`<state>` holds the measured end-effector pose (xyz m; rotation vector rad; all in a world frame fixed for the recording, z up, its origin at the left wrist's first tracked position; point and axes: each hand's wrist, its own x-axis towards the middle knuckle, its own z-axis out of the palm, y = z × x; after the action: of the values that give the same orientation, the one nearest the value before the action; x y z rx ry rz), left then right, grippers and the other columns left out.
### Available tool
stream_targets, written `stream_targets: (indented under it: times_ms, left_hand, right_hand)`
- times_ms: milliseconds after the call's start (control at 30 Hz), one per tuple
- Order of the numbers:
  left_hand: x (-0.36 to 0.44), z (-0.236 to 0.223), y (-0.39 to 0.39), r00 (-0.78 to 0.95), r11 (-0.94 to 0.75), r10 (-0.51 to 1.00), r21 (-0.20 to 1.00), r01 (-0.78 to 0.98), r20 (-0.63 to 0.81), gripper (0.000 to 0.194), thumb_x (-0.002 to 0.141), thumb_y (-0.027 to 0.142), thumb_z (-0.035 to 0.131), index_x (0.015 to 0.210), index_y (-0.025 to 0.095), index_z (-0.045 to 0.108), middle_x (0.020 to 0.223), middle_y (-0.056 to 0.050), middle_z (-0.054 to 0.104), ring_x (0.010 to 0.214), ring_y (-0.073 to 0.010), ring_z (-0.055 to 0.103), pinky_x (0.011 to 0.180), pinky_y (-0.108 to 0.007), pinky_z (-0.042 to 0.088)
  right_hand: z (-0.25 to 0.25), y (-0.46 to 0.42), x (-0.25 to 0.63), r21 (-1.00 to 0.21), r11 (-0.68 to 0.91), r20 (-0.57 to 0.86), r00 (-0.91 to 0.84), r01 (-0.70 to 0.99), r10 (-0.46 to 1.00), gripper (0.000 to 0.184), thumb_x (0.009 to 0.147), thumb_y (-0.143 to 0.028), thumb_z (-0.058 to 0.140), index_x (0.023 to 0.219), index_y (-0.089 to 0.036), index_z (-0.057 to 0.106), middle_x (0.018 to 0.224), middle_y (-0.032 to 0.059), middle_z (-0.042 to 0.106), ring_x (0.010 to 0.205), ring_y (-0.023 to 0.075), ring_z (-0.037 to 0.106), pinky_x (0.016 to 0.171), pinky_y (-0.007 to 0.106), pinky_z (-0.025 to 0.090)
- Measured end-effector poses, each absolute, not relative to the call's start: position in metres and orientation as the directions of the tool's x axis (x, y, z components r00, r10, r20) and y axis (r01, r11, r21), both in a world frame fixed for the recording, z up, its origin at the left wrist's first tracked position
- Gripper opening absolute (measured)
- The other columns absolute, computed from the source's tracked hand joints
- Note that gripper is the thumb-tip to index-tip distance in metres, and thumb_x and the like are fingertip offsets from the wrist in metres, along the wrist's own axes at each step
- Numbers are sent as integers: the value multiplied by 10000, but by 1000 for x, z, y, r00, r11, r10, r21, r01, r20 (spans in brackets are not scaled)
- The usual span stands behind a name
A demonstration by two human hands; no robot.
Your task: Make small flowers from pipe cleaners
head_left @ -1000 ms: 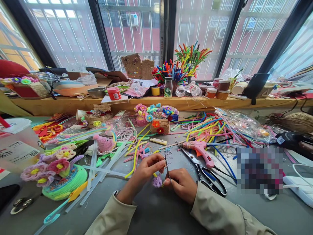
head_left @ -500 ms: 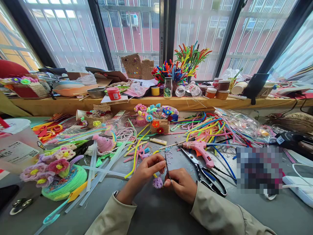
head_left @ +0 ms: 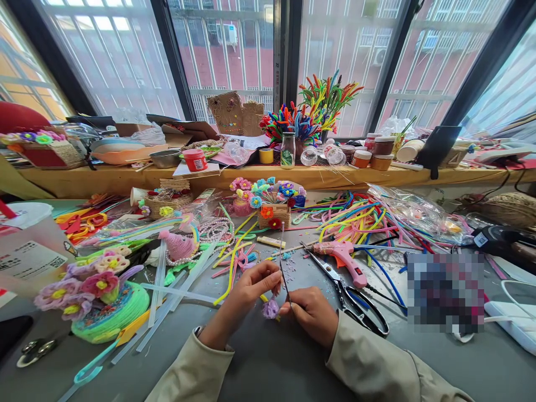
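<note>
Below my left hand [head_left: 262, 281] hangs a small fuzzy purple pipe-cleaner flower [head_left: 270, 309]. A bit of yellow shows between the flower and my pinched left fingers. My right hand [head_left: 312, 315] is closed around the lower end of a thin dark stick [head_left: 285, 283]. The stick rises, slightly tilted, between my two hands, and its upper part looks pale. My right fingertips are beside the flower; whether they touch it I cannot tell. Large black-handled scissors [head_left: 341, 287] lie open to the right, near a pink glue gun [head_left: 341, 258].
Loose pipe cleaners [head_left: 355, 220] pile up behind the glue gun. Clear glue sticks [head_left: 184, 279] and a green woven base with fuzzy flowers [head_left: 111, 318] lie to the left. Farther back stands a small flower box [head_left: 274, 215]. A drink cup [head_left: 31, 251] stands at the left edge.
The dark stick now leans more to the left at its top, showing more of its pale upper part. The purple flower has turned slightly and risen a little. Both hands stay nearly in place.
</note>
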<state>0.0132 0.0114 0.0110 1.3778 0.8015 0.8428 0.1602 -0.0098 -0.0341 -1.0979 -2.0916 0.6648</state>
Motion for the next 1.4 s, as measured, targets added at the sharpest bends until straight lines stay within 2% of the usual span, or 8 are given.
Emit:
stream_targets:
  times_ms: [267, 500, 767, 1400]
  left_hand:
    - [13, 13, 10, 484, 22, 875, 999, -31, -4, 215, 673, 350, 534, 637, 147, 472, 561, 21, 459, 551, -95, 421, 560, -227, 333]
    - [14, 15, 8, 510, 14, 860, 999, -34, 6, 178, 682, 313, 529, 632, 147, 487, 572, 25, 461, 566, -92, 422, 574, -223, 331]
    - [16, 13, 9, 560, 17, 828, 999, -38, 8, 180, 694, 291, 521, 605, 146, 460, 558, 29, 464, 550, -86, 423, 567, -224, 333]
    - [15, 12, 9, 564, 9, 826, 1000, -17, 2, 181, 713, 291, 500, 624, 141, 450, 564, 31, 455, 557, -78, 416, 563, -210, 334]
  right_hand:
    - [-36, -10, 161, -725, 486, 294, -419, 489, 859, 563, 761, -561, 251, 403, -149, 390, 393, -22, 387, 397, 63, 333, 437, 188, 276]
    - [-35, -14, 163, -756, 477, 244, -483, 449, 841, 633, 742, -622, 116, 509, -142, 457, 450, -16, 403, 428, 68, 342, 448, 188, 277]
    - [-34, -15, 162, -758, 493, 257, -500, 427, 827, 604, 717, -652, 118, 532, -154, 406, 469, -32, 335, 445, 71, 314, 451, 197, 253]
    - [-35, -14, 163, -768, 482, 253, -492, 421, 833, 602, 720, -647, 130, 487, -153, 383, 454, -22, 365, 435, 71, 337, 449, 194, 271]
